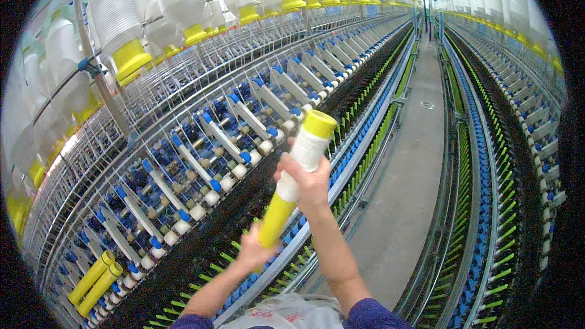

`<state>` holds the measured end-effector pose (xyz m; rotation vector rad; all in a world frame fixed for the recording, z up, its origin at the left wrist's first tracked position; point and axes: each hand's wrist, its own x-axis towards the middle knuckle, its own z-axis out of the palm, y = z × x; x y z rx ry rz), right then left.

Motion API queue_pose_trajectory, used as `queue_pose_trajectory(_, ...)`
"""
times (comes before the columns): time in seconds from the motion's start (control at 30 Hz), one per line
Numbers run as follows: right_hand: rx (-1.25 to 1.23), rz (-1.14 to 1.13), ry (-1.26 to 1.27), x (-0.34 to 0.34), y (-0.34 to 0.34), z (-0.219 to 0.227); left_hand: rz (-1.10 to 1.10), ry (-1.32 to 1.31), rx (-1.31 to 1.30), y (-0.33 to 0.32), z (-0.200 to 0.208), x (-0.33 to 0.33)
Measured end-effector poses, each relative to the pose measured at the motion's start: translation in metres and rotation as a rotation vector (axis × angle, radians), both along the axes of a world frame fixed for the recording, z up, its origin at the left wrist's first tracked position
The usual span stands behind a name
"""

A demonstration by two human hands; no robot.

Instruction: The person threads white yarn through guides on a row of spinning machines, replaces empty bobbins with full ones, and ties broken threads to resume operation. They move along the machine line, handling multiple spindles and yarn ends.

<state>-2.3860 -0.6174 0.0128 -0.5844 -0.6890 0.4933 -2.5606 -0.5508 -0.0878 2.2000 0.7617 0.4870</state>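
Note:
A long yellow bobbin [279,216] with white roving wound round its upper part is held tilted in front of me, its top end leaning away to the right. My right hand [308,180] is closed round the wound white part. Lower down, my left hand [256,248] grips the bare yellow end; it is slightly blurred and some of its fingers are hidden. The bobbin is above the front of the spinning frame [207,146], apart from the row of green spindles [298,262].
Two bare yellow tubes [96,286] lie on the machine at the lower left. Large white roving packages [113,9] with yellow ends hang overhead. A grey aisle floor [402,164] runs between this machine and another spindle row [503,207] on the right.

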Motion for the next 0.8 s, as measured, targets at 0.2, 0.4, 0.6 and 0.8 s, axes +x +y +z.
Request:
queue_pose_trajectory(0.2, 0.365, 0.473, 0.025, 0.013, -0.008, 0.009, -0.744, 0.045, -0.522, 0.015, 0.019, 0.005)
queue_pose_trajectory(0.4, 0.56, 0.712, 0.019, 0.02, -0.011, 0.016, -0.829, -0.038, -0.645, -0.005, 0.021, -0.004)
queue_pose_trajectory(0.6, 0.591, 0.715, -0.074, 0.028, -0.031, 0.023, -0.958, -0.033, -0.625, -0.008, 0.02, 0.005)
queue_pose_trajectory(0.8, 0.551, 0.517, -0.262, 0.049, -0.085, 0.031, -1.143, -0.179, -0.59, -0.032, 0.002, 0.048)
